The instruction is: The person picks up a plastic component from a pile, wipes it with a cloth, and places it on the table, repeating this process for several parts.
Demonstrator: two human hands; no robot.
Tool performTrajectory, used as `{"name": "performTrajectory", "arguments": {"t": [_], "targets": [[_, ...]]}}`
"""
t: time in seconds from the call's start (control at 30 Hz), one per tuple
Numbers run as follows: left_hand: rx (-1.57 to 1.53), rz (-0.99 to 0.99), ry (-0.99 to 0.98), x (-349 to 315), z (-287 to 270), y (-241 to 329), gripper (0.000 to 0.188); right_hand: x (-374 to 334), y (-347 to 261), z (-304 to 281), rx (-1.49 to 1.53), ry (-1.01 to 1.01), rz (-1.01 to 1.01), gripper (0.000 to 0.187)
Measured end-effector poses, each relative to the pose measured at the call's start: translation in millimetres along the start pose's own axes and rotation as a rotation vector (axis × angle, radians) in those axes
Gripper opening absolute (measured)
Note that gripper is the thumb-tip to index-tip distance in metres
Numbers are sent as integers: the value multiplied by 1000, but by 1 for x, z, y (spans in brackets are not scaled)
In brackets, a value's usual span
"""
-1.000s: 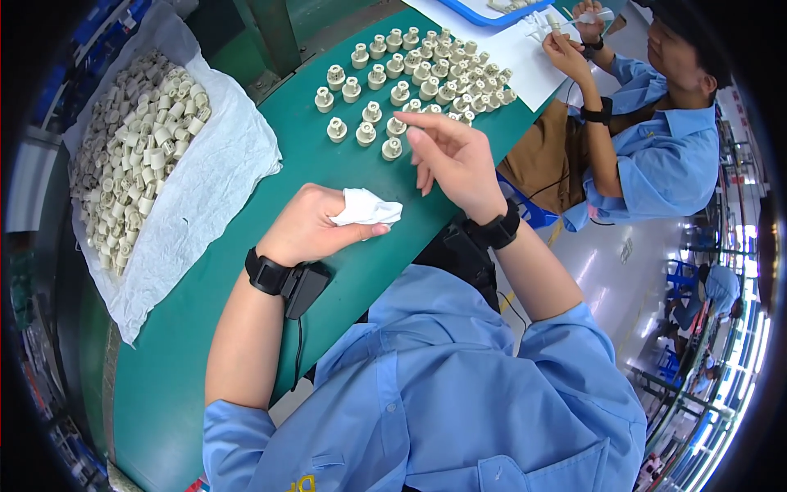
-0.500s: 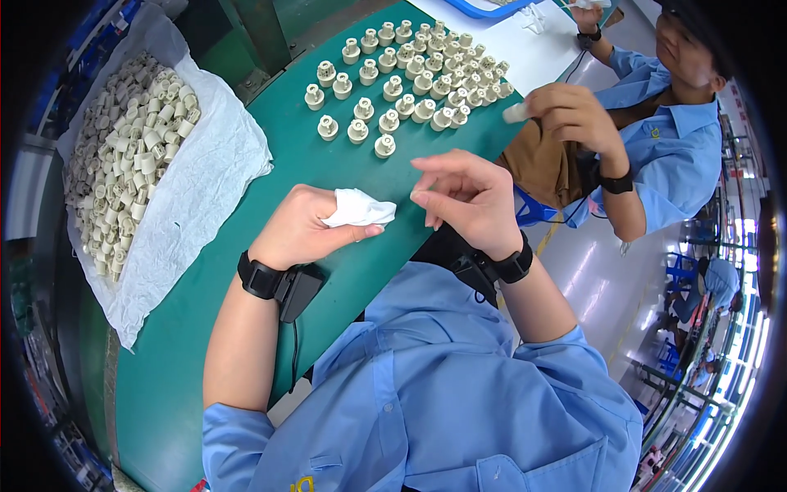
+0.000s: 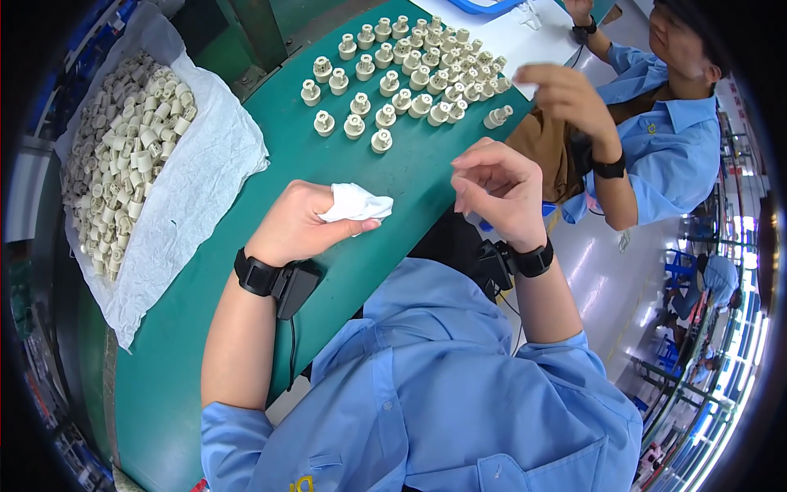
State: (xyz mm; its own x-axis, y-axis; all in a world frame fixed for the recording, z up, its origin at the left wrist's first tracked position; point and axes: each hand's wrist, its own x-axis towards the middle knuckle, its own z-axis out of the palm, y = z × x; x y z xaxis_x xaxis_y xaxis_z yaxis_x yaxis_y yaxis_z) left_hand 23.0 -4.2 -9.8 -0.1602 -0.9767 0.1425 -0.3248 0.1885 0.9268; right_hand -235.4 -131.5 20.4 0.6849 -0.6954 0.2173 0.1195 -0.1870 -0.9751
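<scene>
- A crumpled white cloth is in the left hand, above the green table; its loose end sticks out to the right, past the thumb.
- The fingers of the left hand are closed on the cloth, with the thumb pressed along its lower side.
- The right hand is apart from the cloth, near the table's edge; its fingers are released and loosely curled, with thumb and forefinger parted.
- Beyond both hands, many beige stepped parts stand upright on the table, spaced out at the left and crowded together at the right.
- One beige part at the right end leans, near the table's edge.
- A co-worker's hand, blurred, is just beside that leaning part.
- To the left, a heap of beige pieces lies jumbled on a wrinkled white liner.
- At the far end, a white sheet covers the table, with part of a blue tray showing at the picture's upper edge.
- The co-worker, in a light blue shirt, sits at the right.
</scene>
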Motion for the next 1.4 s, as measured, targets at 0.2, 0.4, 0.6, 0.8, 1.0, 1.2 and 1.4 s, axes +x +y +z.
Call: {"name": "performTrajectory", "arguments": {"t": [0.2,0.4,0.6,0.8,1.0,1.2,1.4], "targets": [[6,-42,-19,-4,1,1,24,-7,0,-20,8,120,55,19],[95,-81,-46,-4,0,-2,23,9,1,-44,-44,331,-31,22],[39,-85,-43,-1,-1,3,23,31,13,-85,-102,415,251,25],[2,-38,-7,-3,3,2,23,44,5,-77,-130,320,712,42],[-29,-9,44,-1,5,-1,21,50,21,-91,82,267,711,50],[-28,-10,41,-3,7,-4,20,53,15,-86,39,271,754,48],[-25,6,38,-2,6,-4,20,56,14,-93,54,211,799,50]]}}
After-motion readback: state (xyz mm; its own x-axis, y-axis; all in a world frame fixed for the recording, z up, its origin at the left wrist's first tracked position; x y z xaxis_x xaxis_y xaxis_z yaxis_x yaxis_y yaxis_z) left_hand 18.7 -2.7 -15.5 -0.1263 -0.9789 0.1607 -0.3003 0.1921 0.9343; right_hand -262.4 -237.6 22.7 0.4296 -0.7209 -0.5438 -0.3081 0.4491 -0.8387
